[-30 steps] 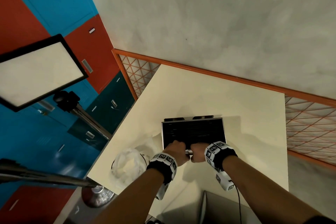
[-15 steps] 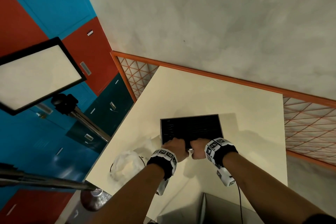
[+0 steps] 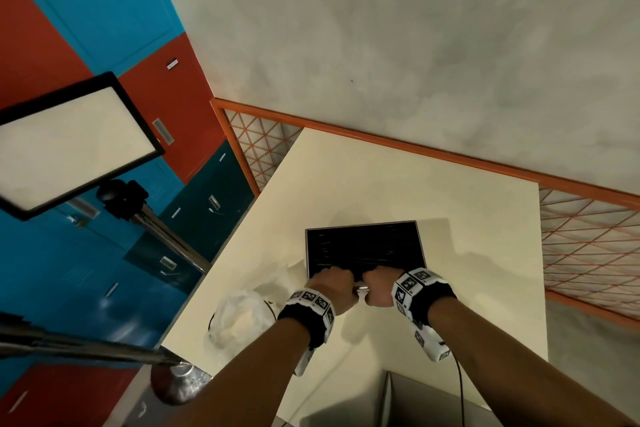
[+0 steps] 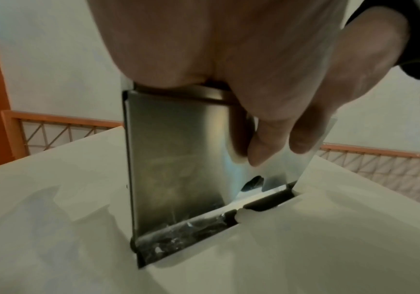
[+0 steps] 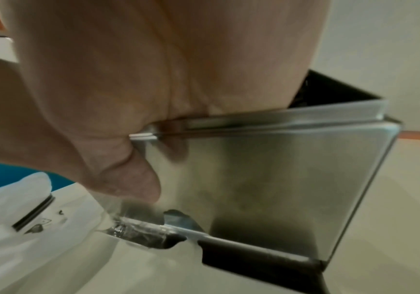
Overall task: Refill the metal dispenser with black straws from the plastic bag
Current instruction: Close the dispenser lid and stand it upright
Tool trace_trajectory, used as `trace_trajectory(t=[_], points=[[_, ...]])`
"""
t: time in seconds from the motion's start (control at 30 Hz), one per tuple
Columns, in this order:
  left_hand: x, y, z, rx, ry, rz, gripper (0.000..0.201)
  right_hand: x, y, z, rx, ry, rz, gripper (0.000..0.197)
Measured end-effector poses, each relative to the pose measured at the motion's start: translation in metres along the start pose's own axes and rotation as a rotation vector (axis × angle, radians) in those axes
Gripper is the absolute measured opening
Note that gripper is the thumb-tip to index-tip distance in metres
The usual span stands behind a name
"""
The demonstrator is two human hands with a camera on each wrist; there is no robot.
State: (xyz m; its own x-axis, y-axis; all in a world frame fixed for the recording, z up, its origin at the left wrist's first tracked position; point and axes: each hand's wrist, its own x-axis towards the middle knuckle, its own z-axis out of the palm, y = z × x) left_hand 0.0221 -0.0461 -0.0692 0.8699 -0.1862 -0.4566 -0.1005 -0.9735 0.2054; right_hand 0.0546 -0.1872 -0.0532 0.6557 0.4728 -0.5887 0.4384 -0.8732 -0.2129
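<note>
While straws fill it, both hands clasp the dispenser's near rim.

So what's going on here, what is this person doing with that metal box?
A person stands over a cream table and grips the near rim of a metal dispenser with both hands, left hand and right hand side by side. The box is open at the top and packed with black straws. A crumpled plastic bag lies on the table just left of it, so the filling looks about done.
</note>
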Motion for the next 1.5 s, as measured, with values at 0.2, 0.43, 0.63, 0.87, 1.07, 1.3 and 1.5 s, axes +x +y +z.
trace_trajectory(t=[0.2, 0.43, 0.63, 0.87, 1.07, 1.3, 1.5], points=[[-0.004, -0.018, -0.007, -0.115, 0.169, 0.267, 0.021, -0.003, 0.001, -0.016, -0.031, 0.006, 0.057, 0.026], [0.006, -0.026, -0.019, -0.311, 0.522, 0.438, 0.017, -0.012, 0.018, -0.041, 0.153, 0.187, -0.05, 0.033], [0.043, -0.02, -0.028, -0.151, 0.394, 0.271, 0.058, 0.015, 0.038, -0.043, 0.005, 0.435, -0.077, 0.043], [0.047, -0.018, -0.013, -0.135, 0.181, 0.172, 0.045, 0.02, 0.038, -0.009, -0.005, 0.33, 0.055, 0.05], [0.026, -0.025, -0.024, -0.168, 0.241, 0.255, 0.038, -0.006, 0.035, -0.014, -0.035, 0.311, 0.017, 0.054], [0.003, -0.023, -0.022, -0.16, 0.27, 0.254, 0.028, -0.025, 0.021, 0.004, -0.127, 0.445, -0.086, 0.056], [0.006, -0.029, -0.03, -0.301, 0.313, 0.201, 0.026, -0.013, 0.033, -0.007, 0.129, 0.345, -0.024, 0.062]])
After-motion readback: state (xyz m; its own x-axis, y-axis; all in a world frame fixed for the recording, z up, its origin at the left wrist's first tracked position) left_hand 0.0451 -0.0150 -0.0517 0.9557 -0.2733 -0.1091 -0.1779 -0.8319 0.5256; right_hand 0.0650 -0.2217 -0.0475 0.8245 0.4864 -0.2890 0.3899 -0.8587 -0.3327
